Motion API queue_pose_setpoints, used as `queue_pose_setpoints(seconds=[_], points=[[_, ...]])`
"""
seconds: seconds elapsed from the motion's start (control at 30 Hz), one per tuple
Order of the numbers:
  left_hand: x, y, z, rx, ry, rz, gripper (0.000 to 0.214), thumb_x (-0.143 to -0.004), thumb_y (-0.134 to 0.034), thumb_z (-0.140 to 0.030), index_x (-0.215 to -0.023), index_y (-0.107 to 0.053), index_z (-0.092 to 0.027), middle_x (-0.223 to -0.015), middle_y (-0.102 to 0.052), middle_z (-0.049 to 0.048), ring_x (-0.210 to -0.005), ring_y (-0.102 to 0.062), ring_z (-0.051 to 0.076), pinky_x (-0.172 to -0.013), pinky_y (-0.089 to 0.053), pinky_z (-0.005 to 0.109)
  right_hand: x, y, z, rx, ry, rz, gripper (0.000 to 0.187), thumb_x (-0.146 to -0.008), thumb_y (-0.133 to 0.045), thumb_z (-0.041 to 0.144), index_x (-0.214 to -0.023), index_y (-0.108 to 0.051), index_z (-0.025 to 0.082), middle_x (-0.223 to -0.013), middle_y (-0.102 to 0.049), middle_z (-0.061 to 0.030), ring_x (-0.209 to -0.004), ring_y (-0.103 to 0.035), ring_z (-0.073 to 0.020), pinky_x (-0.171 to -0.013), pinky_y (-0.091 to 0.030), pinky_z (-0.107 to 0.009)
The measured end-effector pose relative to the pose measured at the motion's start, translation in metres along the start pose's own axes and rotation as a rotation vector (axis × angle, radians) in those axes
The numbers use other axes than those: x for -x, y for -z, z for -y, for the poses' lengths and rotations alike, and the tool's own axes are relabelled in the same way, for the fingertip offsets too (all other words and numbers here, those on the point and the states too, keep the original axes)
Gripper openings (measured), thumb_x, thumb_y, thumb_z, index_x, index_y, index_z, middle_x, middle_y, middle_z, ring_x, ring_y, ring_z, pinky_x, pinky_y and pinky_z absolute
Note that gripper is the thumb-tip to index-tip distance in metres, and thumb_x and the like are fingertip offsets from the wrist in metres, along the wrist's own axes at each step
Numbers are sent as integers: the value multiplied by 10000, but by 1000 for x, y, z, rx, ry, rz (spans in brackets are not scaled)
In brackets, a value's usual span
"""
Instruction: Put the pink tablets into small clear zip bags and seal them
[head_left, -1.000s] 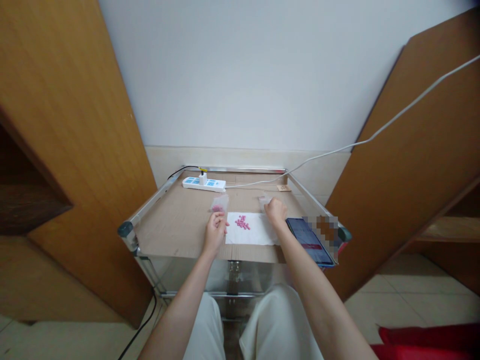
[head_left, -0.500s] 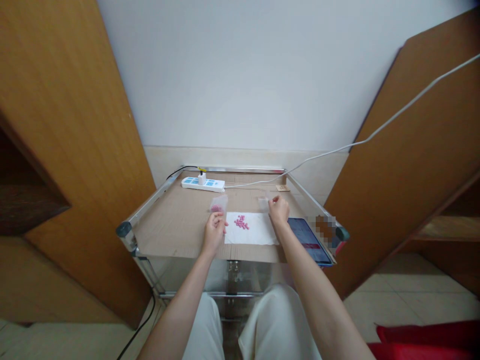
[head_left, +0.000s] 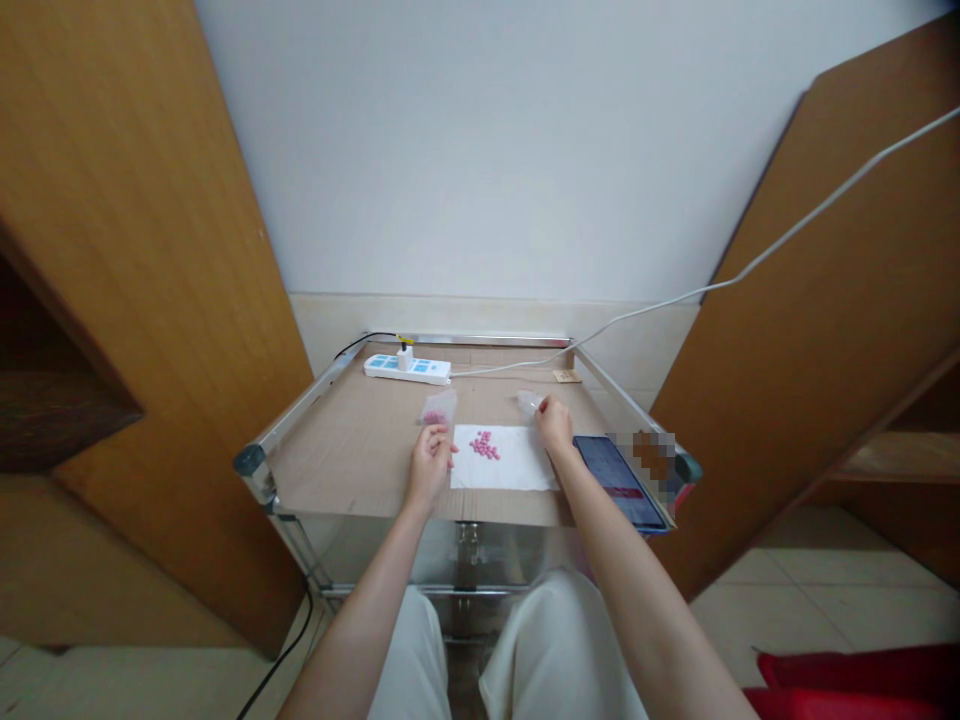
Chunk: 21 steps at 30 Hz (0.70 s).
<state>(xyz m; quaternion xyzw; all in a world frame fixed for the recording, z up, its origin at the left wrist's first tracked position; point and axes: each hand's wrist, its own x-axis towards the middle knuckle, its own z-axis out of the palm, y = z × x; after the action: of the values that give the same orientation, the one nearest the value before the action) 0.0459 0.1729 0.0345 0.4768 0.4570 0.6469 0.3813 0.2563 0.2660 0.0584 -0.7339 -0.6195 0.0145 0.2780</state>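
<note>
White paper (head_left: 510,475) lies on the cart top, with a loose cluster of pink tablets (head_left: 486,446) on its left half. My left hand (head_left: 431,462) rests at the paper's left edge, fingers loosely curved and apart, with nothing visible in them. Just beyond its fingertips is a small clear bag (head_left: 442,402) with pink pieces inside. Over the paper's upper right corner, my right hand (head_left: 555,425) has its fingers closed in a pinch on a clear plastic bag (head_left: 527,401). That bag looks to have nothing pink in it.
A white power strip (head_left: 407,370) with a plug sits at the back left, its cable running right. A tablet device (head_left: 619,482) lies beside my right forearm. A small tan card (head_left: 567,376) is at the back right. Metal rails edge the cart (head_left: 337,490); wooden panels flank it.
My right hand has shifted slightly, and the clear bag in it has changed shape, looking more bunched. My left hand and the pink tablets stay put.
</note>
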Motion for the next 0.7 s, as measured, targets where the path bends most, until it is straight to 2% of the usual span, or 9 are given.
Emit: queue_pose_setpoints(seconds=[0.2, 0.4, 0.5, 0.7], points=[[0, 1, 1, -10, -10, -2, 192, -679, -449, -204, -868, -440, -173, -597, -539, -36, -402, -413, 34, -421, -312, 143, -3, -7, 2, 40, 135, 20, 266, -706, -343, 25, -832, -549, 137, -812, -595, -72, -719, -528, -142, -567, -305, -203], [0, 0, -1, -11, -3, 3, 177, -683, -444, -197, -858, -432, -171, -603, -535, -32, -403, -414, 37, -415, -302, 144, -7, -4, 7, 147, 271, -70, 271, -750, -303, 40, -882, -527, 116, -900, -558, -101, -801, -496, -158, -654, -317, -219], [1, 0, -1, -16, -1, 4, 181, -687, -441, -200, -865, -434, -171, -606, -535, -31, -406, -413, 37, -417, -301, 143, -7, -5, 8, 187, 330, -25, 273, -752, -309, 39, -893, -531, 110, -918, -552, -114, -840, -488, -164, -690, -321, -229], [1, 1, -1, -16, -21, 5, 201, -686, -452, -223, -877, -439, -164, -604, -539, -25, -415, -427, 46, -426, -319, 154, -9, -12, 9, 103, 209, 118, 206, -722, -406, 106, -851, -568, 98, -896, -586, -98, -828, -523, -156, -678, -343, -206]])
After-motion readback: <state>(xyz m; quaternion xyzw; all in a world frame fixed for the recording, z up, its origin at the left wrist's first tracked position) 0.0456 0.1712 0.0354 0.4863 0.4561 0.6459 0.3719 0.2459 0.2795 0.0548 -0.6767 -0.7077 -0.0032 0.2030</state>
